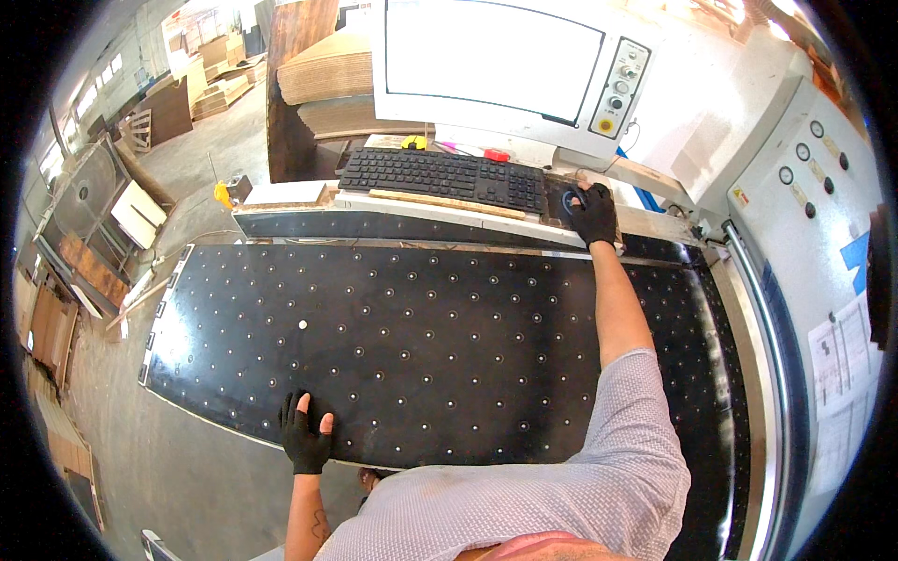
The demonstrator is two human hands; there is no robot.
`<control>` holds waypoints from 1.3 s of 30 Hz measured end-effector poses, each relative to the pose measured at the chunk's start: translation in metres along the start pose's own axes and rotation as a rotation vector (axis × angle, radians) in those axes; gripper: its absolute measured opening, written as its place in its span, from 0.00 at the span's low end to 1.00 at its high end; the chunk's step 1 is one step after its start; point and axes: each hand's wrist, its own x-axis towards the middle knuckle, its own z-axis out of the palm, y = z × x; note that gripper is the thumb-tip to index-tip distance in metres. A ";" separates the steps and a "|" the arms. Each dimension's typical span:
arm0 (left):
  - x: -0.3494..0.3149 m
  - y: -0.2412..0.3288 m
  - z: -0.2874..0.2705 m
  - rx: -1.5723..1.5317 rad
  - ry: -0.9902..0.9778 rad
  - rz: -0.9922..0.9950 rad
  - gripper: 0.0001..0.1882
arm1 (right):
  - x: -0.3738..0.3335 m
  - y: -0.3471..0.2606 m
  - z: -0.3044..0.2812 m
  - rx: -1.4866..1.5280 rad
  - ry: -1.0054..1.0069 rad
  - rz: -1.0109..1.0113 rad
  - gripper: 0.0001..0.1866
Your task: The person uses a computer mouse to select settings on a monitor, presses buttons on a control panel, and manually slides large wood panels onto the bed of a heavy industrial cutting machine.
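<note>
My right hand (593, 215), in a black glove with bare fingertips, reaches out to the shelf beyond the table. Its fingers curve over a dark computer mouse (568, 198), which the hand mostly covers. Just left of it lies a black keyboard (440, 176). My left hand (306, 439), gloved the same way, rests at the near edge of the black table (449, 332), its thumb and a finger apart and nothing held. Rows of small pale studs dot the table top.
Behind the keyboard stands a white monitor (491, 56) with a knob panel on its right side. A machine cabinet (814, 187) with gauges rises at the right. Stacked boards (327, 70) stand behind; a large fan (84, 187) is at the far left. A yellow tape measure (412, 143) lies behind the keyboard.
</note>
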 end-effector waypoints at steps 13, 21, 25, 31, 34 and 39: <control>0.001 0.000 0.000 -0.004 0.021 0.030 0.31 | -0.001 0.002 0.003 0.038 0.051 -0.031 0.23; 0.001 0.002 -0.001 0.002 0.020 0.008 0.32 | -0.001 0.000 0.000 0.021 0.024 -0.031 0.24; 0.002 0.004 -0.002 0.008 0.009 0.010 0.32 | -0.002 0.002 0.002 0.032 0.030 -0.002 0.24; 0.002 0.004 -0.001 0.007 0.008 -0.001 0.32 | 0.000 0.007 0.005 0.037 0.017 -0.014 0.24; 0.001 0.003 -0.003 0.018 0.016 0.002 0.32 | 0.001 0.005 0.005 0.058 0.028 -0.010 0.23; -0.001 0.000 0.001 -0.007 0.014 -0.001 0.32 | -0.001 0.006 0.005 0.042 0.042 -0.033 0.22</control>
